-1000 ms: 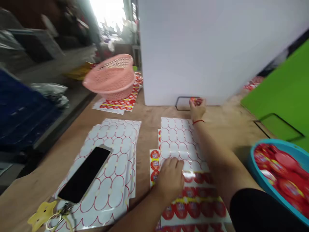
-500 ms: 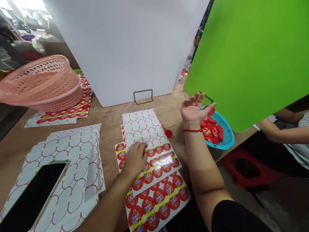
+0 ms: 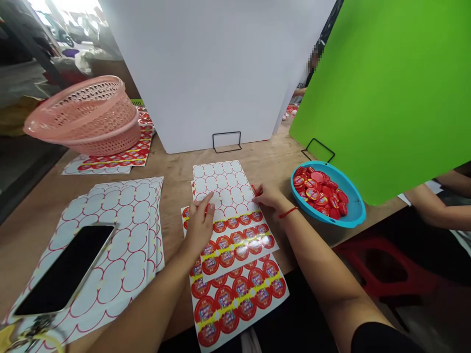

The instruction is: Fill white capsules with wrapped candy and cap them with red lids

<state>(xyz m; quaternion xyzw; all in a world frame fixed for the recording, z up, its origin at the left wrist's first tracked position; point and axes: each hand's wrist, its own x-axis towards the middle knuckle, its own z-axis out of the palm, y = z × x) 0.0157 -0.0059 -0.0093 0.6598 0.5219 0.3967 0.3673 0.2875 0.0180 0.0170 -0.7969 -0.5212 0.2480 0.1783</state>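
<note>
Red piece (image 3: 207,208) pinched in left fingers (image 3: 206,197) | right hand (image 3: 271,195) lowered, fingers (image 3: 259,188) bunched by sheet (image 3: 225,197)

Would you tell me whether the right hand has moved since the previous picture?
Yes, left, away from the blue basin: the right hand is now by the pale sheet.

"Can you make out the red bit (image 3: 208,207) at the left hand (image 3: 200,220)?"

"No, fingers hide most of it. Likewise the red piece (image 3: 253,189) by the right hand (image 3: 270,196)."

"And the lettering on those red stickers (image 3: 241,291)?"

"Too small to read. The keys (image 3: 41,324) run out of view, and the white board (image 3: 221,73) and green board (image 3: 397,93) lose their tops."

"The pink baskets (image 3: 110,139) cover part of the sheets (image 3: 142,149) beneath."

"The street behind is a blur."
</note>
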